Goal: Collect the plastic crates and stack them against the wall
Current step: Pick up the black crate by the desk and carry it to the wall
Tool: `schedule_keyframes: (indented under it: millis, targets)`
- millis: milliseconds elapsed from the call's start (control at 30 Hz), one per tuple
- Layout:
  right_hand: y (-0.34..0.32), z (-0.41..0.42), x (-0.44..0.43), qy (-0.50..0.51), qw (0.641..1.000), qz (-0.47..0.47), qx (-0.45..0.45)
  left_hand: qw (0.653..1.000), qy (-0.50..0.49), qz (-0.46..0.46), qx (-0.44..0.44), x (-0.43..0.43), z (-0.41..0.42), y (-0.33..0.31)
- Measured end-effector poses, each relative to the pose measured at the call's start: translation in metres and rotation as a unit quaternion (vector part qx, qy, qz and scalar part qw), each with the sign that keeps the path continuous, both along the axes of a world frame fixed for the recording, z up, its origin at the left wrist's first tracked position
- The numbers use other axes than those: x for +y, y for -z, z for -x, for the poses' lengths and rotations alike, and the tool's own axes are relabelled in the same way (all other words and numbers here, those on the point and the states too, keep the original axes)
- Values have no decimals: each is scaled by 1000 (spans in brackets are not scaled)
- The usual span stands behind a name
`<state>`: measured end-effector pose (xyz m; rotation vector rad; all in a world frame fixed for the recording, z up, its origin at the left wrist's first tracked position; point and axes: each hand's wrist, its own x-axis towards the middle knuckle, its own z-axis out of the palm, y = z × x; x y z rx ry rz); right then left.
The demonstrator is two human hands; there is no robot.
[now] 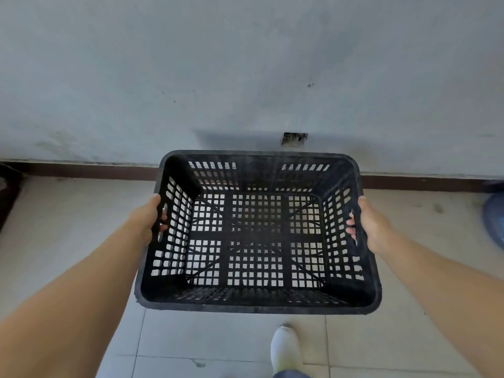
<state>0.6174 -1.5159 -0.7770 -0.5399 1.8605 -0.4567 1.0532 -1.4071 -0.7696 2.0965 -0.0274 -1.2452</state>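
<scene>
Currently carry step: black crate point(256, 233) held airborne, left hand point(148, 222) and right hand point(372, 225) fingers point(350, 223) hooked through side handles. Next: lower at wall point(245, 64) base.

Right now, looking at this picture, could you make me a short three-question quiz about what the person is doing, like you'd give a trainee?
1. True or false: the black plastic crate has things inside it.
2. Where do the left hand and the right hand grip the crate?
A. Both on the near rim
B. One at each short side, fingers through the handle slots
C. Under the base
3. Fill in: beyond the crate, a dark ____ runs along the foot of the wall.

Key
1. False: the tiled floor shows through its grid base.
2. B
3. Skirting strip.
</scene>
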Motion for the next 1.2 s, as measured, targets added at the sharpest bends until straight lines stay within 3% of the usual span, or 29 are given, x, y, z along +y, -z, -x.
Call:
schedule_keyframes:
  millis: [367,767,867,967,1200]
  targets:
    - [73,-13,-20,11,1000,6,1,1000,4,9,-12,-30,-17,72]
    - [80,-21,-25,-19,998,20,58,999,2,-3,-39,-37,-11,90]
    - [56,-29,-20,-108,979,17,171,992,14,-47,-120,-37,-3,66]
    - [11,-44,-18,-230,934,74,265,961,118,-68,-240,-39,7,23]
    - [-153,-82,-3,-356,897,181,190,919,305,38,-246,-55,75,-152]
